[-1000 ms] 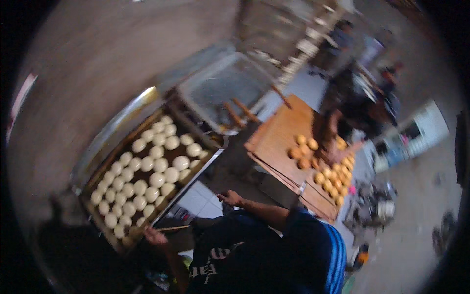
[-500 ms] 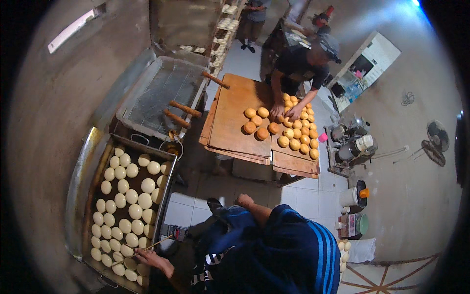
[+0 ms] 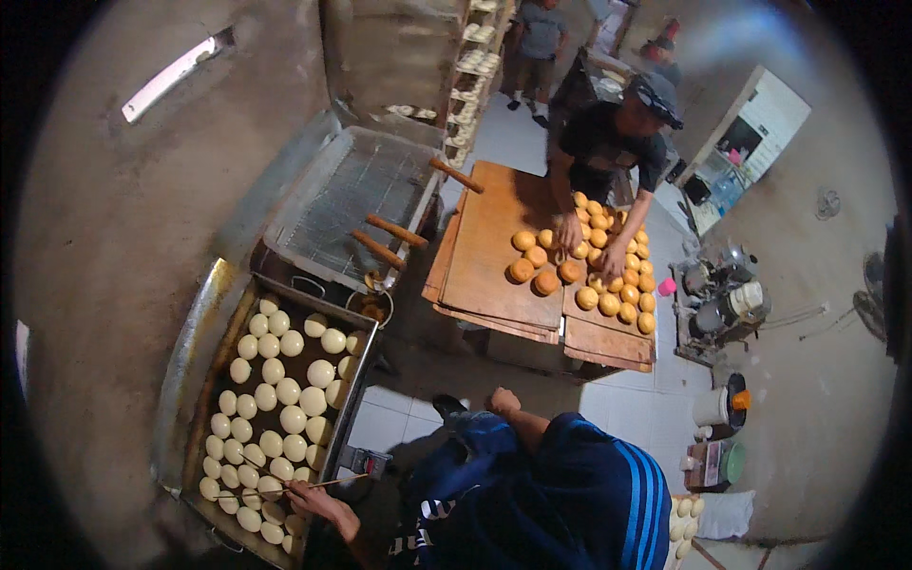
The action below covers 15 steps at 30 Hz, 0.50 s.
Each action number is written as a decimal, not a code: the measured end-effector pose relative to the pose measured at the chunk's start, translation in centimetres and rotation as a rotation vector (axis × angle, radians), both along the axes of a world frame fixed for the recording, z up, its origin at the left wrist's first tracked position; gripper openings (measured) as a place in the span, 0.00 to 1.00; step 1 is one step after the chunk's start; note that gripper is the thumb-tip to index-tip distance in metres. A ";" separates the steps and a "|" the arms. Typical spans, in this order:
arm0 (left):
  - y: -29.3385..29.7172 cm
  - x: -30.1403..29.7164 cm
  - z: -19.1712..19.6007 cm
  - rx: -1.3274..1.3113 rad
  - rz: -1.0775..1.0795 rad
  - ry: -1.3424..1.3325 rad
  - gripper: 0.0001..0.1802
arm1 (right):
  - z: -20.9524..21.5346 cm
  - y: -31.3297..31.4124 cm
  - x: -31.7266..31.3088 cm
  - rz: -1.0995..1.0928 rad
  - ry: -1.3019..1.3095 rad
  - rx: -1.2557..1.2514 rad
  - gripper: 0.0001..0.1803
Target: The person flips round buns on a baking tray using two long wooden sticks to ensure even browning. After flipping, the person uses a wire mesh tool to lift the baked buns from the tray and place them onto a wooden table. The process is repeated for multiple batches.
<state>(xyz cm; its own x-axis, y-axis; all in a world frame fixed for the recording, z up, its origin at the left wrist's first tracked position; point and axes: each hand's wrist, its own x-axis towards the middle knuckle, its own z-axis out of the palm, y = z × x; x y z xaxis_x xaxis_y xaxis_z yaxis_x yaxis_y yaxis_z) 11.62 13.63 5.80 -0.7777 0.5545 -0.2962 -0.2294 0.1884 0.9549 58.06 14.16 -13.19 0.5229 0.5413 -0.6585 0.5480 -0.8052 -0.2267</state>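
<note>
My left hand [image 3: 318,501] is closed around thin sticks [image 3: 332,483] at the near right edge of a dark metal fryer pan [image 3: 334,418]. The sticks reach over pale, round dough pieces [image 3: 293,419] that fill much of the pan. Two stick lengths show, one lying nearly flat across the dough and one slanting up to the left. My right hand [image 3: 504,401] is curled into a loose fist in front of my body, away from the pan, with nothing visible in it.
Beyond the pan stands a wire-mesh draining tray [image 3: 351,190] with wooden-handled tools [image 3: 397,231] across its edge. A co-worker [image 3: 617,142] handles browned buns [image 3: 586,300] on a wooden table [image 3: 494,218]. A bucket [image 3: 370,306] sits beside the pan; a rack [image 3: 472,85] holds pale dough.
My view has turned, shifting the scene right and down. My left hand has moved slightly farther up along the pan, and a second stick length now shows. The co-worker's hands have moved apart.
</note>
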 end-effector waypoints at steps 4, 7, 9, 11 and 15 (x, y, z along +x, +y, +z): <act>0.1 0.8 0.1 0.015 0.074 0.016 0.41 | -1.0 3.2 0.3 0.066 -0.035 0.017 0.25; 0.7 1.4 -0.7 0.035 0.090 -0.034 0.38 | -3.0 5.2 1.8 0.102 -0.053 0.086 0.23; -0.1 0.8 -1.7 0.062 0.109 -0.053 0.34 | -2.3 7.8 -0.2 0.161 -0.036 0.137 0.22; -0.3 1.1 -2.7 0.094 0.122 -0.084 0.30 | -1.9 9.8 -0.8 0.444 0.046 0.284 0.21; 0.8 2.3 -3.6 -0.017 0.016 0.274 0.18 | 3.1 14.0 -6.8 0.736 0.669 0.437 0.19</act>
